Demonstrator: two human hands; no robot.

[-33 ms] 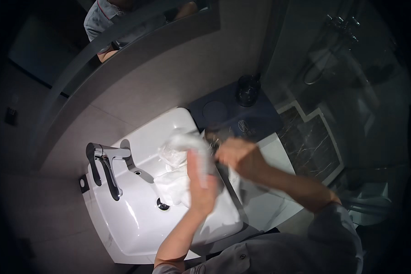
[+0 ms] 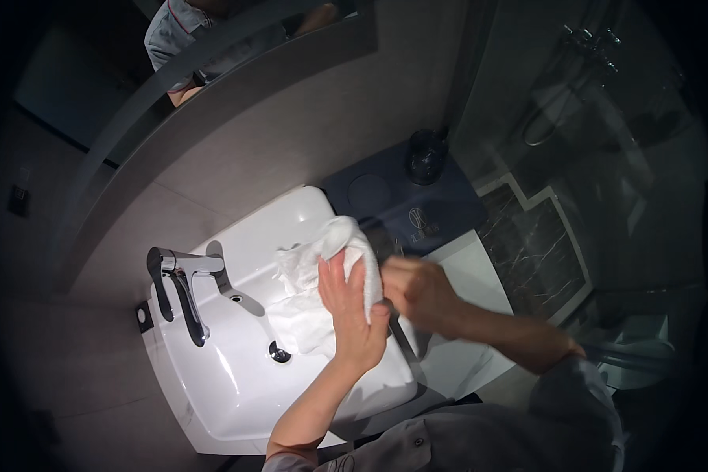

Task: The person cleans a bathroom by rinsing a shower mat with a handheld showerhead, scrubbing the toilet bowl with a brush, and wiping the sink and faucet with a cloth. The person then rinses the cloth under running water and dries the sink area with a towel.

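A white cloth (image 2: 342, 236) is bunched over the right side of the white washbasin (image 2: 236, 397), its lower folds lying in the bowl. My left hand (image 2: 358, 315) grips it, fingers pressed up against the fabric and thumb at its right edge. Just right of the cloth, my right hand (image 2: 421, 293) is closed in a fist and slightly blurred. What its fingers hold is hidden. A dark shape, too unclear to name, shows above that fist. The drain (image 2: 279, 352) lies left of the cloth.
A chrome tap (image 2: 182, 271) stands at the basin's left. On a dark blue tray (image 2: 456, 206) behind my right hand stands a dark glass (image 2: 427, 157). White counter (image 2: 480, 275) extends to the right. A mirror (image 2: 236, 43) hangs on the wall, and a shower fitting (image 2: 594, 47) is far right.
My right hand has shifted a little nearer and to the right. My left hand has moved slightly right with the cloth, which is now less blurred.
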